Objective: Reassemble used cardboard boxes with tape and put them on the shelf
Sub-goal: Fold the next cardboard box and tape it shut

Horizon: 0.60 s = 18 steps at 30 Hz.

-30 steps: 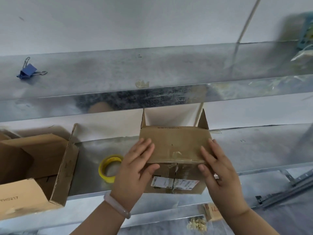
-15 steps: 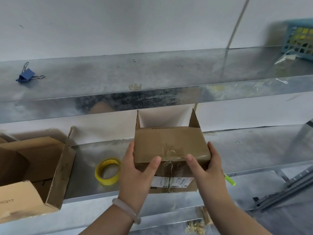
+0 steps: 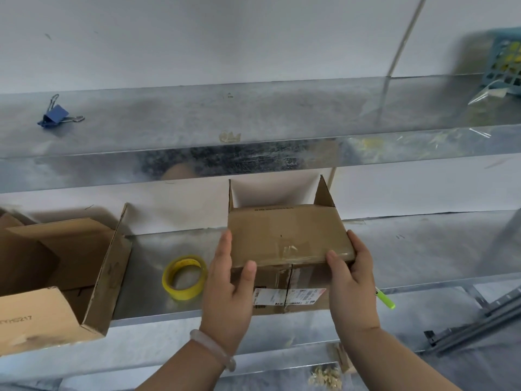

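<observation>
A cardboard box [image 3: 287,238] is gripped at the front of the lower metal shelf [image 3: 423,249], beside a tape roll [image 3: 183,277]. The left hand [image 3: 228,292] and right hand [image 3: 352,280] are curled round its sides. A white wall [image 3: 225,38] is seen behind.

1. Two brown cardboard boxes: a small cardboard box [image 3: 284,235] in the middle and a large open cardboard box [image 3: 70,249] at the left.
2. One roll of yellow tape [image 3: 181,295].
3. One blue metal binder clip [image 3: 55,115].
4. One teal plastic lattice basket [image 3: 504,66].
5. One fluorescent green pen [image 3: 385,299], partly hidden.
6. Two grey sheet-metal shelves: upper shelf [image 3: 282,114], lower shelf [image 3: 423,249].
7. Two bare hands: left hand [image 3: 228,289], right hand [image 3: 352,280].
8. One pale round bracelet [image 3: 214,349].
9. One white printed label [image 3: 270,297].
</observation>
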Each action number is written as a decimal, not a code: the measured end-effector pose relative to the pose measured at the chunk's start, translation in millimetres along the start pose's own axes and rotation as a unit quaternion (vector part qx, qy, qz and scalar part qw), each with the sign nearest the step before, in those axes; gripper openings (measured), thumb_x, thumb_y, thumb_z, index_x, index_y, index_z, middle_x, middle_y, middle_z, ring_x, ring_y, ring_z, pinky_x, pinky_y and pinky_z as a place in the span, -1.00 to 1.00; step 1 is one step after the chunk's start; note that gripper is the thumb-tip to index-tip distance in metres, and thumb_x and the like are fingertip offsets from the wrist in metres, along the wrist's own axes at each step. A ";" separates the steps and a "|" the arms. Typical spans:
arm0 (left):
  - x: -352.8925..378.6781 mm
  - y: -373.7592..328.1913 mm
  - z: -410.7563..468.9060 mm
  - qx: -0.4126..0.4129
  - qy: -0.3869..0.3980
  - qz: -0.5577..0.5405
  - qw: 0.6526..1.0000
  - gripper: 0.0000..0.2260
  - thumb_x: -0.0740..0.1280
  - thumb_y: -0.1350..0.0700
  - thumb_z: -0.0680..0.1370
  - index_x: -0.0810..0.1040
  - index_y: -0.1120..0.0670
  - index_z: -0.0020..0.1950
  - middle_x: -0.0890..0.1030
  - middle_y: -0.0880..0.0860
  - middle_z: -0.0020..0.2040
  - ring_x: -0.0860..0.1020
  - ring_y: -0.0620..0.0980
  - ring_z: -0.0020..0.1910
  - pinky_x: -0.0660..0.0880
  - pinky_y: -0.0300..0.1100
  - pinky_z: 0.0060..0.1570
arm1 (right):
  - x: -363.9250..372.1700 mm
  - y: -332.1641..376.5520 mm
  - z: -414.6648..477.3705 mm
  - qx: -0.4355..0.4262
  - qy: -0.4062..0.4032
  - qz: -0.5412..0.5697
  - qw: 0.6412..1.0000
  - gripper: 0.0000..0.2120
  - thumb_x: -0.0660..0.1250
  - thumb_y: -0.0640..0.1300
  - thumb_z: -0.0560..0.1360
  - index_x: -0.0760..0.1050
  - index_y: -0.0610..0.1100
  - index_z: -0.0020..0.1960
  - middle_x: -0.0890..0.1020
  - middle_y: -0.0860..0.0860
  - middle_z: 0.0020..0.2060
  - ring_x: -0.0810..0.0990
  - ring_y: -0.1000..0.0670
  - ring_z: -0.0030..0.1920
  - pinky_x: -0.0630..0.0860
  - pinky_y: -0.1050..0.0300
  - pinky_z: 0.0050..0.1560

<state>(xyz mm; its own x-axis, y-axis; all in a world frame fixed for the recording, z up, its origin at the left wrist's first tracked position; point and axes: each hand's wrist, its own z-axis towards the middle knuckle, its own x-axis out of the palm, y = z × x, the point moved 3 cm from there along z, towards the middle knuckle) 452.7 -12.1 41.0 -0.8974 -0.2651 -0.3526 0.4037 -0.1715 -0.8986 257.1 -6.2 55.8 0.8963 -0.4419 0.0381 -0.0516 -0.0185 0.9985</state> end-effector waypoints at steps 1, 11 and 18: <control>-1.7 -1.1 -0.2 -0.020 -0.003 -0.032 0.999 -0.46 0.18 -0.27 0.51 0.14 -0.31 0.48 0.36 -0.13 0.46 0.35 -0.14 0.42 0.37 0.04 0.41 | -2.2 0.9 0.8 0.001 0.004 -0.004 1.000 -0.61 0.23 -0.18 0.63 0.28 0.15 0.37 0.46 0.23 0.11 0.47 0.30 0.02 0.40 0.58 -0.23; 2.1 -36.7 23.9 -0.094 0.038 0.145 0.984 -0.11 0.42 -0.36 0.34 0.07 -0.22 0.56 0.12 -0.14 0.17 0.32 -0.07 0.25 0.35 -0.27 0.23 | 10.7 9.1 -0.5 -0.005 -0.037 -0.064 0.997 -0.23 0.59 -0.02 0.34 0.23 0.00 0.41 0.45 0.06 0.13 0.52 0.16 0.04 0.44 0.44 -0.20; 3.9 -25.8 11.8 -0.062 0.017 0.129 0.990 -0.27 0.19 -0.25 0.53 0.01 -0.03 0.61 0.27 0.00 0.48 0.33 -0.01 0.40 0.33 -0.16 0.38 | 0.7 7.2 0.6 0.006 -0.014 -0.069 0.998 -0.52 0.33 -0.05 0.58 0.30 0.04 0.46 0.54 0.08 0.14 0.53 0.20 0.03 0.40 0.39 -0.14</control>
<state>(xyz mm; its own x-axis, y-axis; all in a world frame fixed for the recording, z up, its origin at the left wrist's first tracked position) 440.9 -19.9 65.8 -0.7734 -0.2534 -0.5810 0.5973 0.0154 -0.8019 257.1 -7.2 63.0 0.8824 -0.4595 -0.1006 0.0660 -0.0909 0.9937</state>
